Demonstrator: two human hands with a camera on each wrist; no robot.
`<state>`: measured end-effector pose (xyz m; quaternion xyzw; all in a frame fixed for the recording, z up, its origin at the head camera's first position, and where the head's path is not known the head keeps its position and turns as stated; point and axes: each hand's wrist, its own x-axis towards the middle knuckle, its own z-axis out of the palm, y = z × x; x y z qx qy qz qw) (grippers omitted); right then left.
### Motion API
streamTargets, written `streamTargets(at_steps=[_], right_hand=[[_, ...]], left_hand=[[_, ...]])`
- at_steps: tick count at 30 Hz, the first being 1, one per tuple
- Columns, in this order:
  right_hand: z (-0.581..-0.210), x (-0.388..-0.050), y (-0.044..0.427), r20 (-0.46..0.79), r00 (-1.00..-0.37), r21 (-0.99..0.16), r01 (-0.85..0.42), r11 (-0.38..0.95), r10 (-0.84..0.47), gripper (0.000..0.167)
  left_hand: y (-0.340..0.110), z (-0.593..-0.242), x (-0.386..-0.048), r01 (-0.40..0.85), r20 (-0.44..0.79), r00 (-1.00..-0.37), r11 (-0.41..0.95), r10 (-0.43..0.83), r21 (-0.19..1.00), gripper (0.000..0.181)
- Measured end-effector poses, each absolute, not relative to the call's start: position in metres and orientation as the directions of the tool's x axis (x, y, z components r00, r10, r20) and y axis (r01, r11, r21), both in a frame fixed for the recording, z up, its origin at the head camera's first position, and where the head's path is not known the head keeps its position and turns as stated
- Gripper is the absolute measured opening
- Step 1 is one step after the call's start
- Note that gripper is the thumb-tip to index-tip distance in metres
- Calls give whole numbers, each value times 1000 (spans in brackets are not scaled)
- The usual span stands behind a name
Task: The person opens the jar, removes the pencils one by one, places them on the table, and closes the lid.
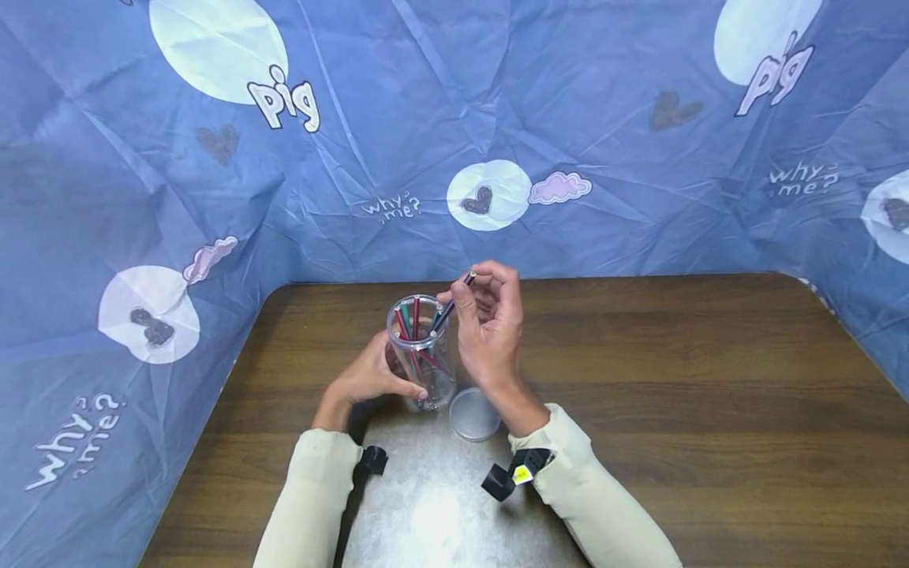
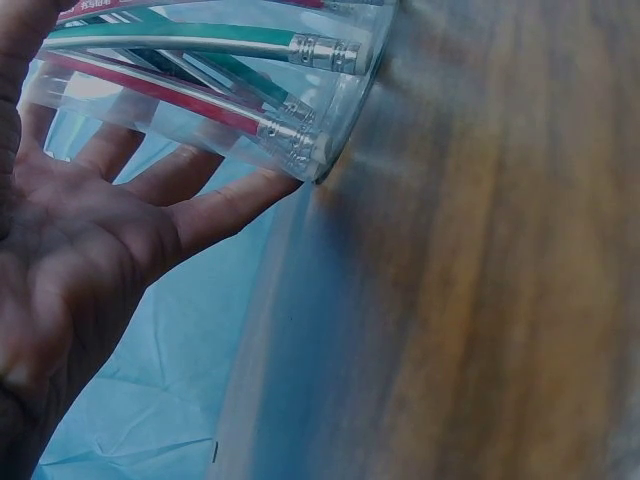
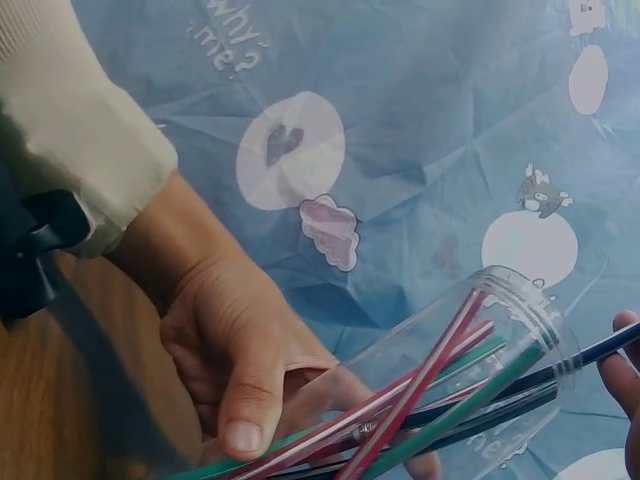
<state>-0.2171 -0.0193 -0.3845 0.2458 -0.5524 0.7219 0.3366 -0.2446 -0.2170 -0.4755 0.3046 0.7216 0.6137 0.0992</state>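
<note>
A clear plastic jar (image 1: 442,380) with an open mouth holds several pencils (image 3: 450,385) in red, green and dark blue. My left hand (image 1: 372,369) grips the jar around its lower side, thumb in front. In the left wrist view, metal ferrules (image 2: 325,52) and erasers lie at the jar's bottom end. The right hand (image 1: 493,331) pinches the upper end of a dark blue pencil (image 3: 605,346) between thumb and fingers. That pencil slants through the jar's mouth, its lower part still inside. A round clear lid (image 1: 474,416) lies by the right wrist.
The brown wooden table (image 1: 675,379) extends to both sides, with a shiny grey area (image 1: 419,489) between the forearms. A blue printed cloth (image 1: 398,126) hangs behind and at the sides. Each wrist wears a black camera mount (image 1: 499,481).
</note>
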Motion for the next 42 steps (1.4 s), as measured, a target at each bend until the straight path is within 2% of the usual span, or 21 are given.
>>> streamTargets(at_steps=[4, 16, 28, 37, 42], right_hand=[[-381, -216, -16, 733, -637, -613, -770, -177, 236, 45], [-354, -213, 10, 760, -551, -514, -834, -202, 344, 45], [-335, -204, 32, 736, -533, -493, -845, -209, 417, 46], [-337, -198, 45, 736, -535, -494, -843, -211, 415, 45], [-345, -200, 57, 737, -550, -518, -833, -193, 393, 36]], left_hand=[[-217, -476, -243, 312, 226, -792, 57, 568, 949, 94], [-217, -475, -242, 323, 226, -790, 73, 570, 944, 95], [-216, -475, -243, 329, 230, -789, 76, 569, 941, 95], [-214, -476, -243, 324, 238, -786, 52, 571, 945, 94], [-217, -476, -243, 318, 234, -791, 53, 565, 947, 94]])
